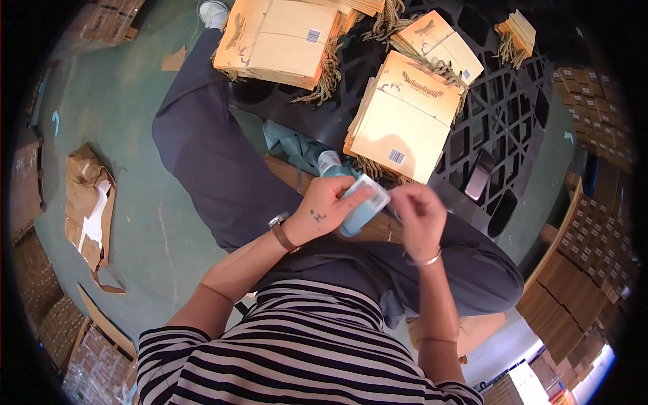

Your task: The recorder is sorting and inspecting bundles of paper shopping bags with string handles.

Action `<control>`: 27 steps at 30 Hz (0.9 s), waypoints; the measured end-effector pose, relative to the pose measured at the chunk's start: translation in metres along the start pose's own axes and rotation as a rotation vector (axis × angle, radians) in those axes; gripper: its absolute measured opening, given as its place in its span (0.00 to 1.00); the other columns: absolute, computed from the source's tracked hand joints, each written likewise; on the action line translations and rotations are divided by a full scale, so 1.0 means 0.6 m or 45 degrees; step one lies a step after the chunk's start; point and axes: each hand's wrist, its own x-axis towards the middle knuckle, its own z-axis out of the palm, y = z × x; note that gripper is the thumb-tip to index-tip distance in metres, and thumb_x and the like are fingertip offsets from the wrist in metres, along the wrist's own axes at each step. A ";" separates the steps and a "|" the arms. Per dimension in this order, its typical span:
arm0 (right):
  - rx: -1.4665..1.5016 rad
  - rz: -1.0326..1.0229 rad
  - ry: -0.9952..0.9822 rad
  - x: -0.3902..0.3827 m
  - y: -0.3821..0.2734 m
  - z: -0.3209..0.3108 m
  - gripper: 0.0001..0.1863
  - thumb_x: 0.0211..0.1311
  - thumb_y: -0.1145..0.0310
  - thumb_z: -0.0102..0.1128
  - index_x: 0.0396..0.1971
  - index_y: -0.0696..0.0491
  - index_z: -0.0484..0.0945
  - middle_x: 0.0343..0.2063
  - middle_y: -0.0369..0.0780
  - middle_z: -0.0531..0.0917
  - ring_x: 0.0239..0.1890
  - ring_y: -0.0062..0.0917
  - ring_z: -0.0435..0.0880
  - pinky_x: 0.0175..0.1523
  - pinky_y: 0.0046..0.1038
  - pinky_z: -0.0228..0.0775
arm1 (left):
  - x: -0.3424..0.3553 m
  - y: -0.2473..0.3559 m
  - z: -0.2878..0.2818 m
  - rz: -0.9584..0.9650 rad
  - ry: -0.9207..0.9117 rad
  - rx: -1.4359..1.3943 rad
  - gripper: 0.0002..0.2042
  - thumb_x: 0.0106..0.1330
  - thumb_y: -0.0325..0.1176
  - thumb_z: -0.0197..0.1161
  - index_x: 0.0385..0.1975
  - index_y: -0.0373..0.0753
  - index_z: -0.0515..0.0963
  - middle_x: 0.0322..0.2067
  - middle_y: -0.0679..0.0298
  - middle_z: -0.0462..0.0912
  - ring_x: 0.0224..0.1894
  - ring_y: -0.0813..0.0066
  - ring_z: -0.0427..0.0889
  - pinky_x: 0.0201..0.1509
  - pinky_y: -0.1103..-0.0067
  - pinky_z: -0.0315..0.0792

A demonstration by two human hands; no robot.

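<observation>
My left hand [324,210] is closed on a strip of barcode labels [372,192] with light-blue backing, the thumb pressed on its face. At the strip's right edge, my right hand [420,219] has its fingers drawn together in a pinch. Motion blurs those fingertips, and what they hold cannot be made out. Just beyond both hands lies a stack of cream-and-orange paper bags [405,121] with twisted rope handles and a barcode sticker on the top one. A small roll of labels [329,160] with crumpled blue backing paper [291,143] sits left of that stack.
A black plastic pallet [496,121] carries more bag stacks [280,37] and a dark phone-like object [480,175]. Torn brown paper [88,209] lies on the green floor [145,229] at left. Stacked cartons [594,229] stand along the right.
</observation>
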 end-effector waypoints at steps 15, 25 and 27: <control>-0.345 -0.729 -0.064 0.031 -0.002 0.024 0.05 0.53 0.79 0.59 0.31 0.59 0.76 0.32 0.39 0.80 0.29 0.19 0.76 0.37 0.16 0.68 | 0.039 -0.055 -0.013 -0.100 0.219 -0.448 0.14 0.68 0.38 0.49 0.30 0.34 0.78 0.26 0.64 0.78 0.26 0.81 0.71 0.32 0.87 0.66; -0.693 0.125 0.256 0.116 0.021 -0.008 0.11 0.47 0.70 0.66 0.27 0.59 0.74 0.19 0.38 0.77 0.18 0.21 0.71 0.26 0.20 0.65 | 0.051 -0.058 -0.038 0.110 0.266 -0.150 0.12 0.58 0.25 0.56 0.43 0.33 0.74 0.30 0.62 0.80 0.27 0.78 0.74 0.32 0.84 0.69; -0.982 0.240 0.238 0.124 0.016 0.004 0.15 0.45 0.68 0.68 0.27 0.60 0.74 0.21 0.39 0.77 0.19 0.23 0.72 0.28 0.22 0.67 | 0.053 -0.056 -0.034 0.201 0.306 -0.153 0.15 0.55 0.24 0.58 0.44 0.33 0.73 0.28 0.62 0.80 0.23 0.76 0.73 0.30 0.82 0.69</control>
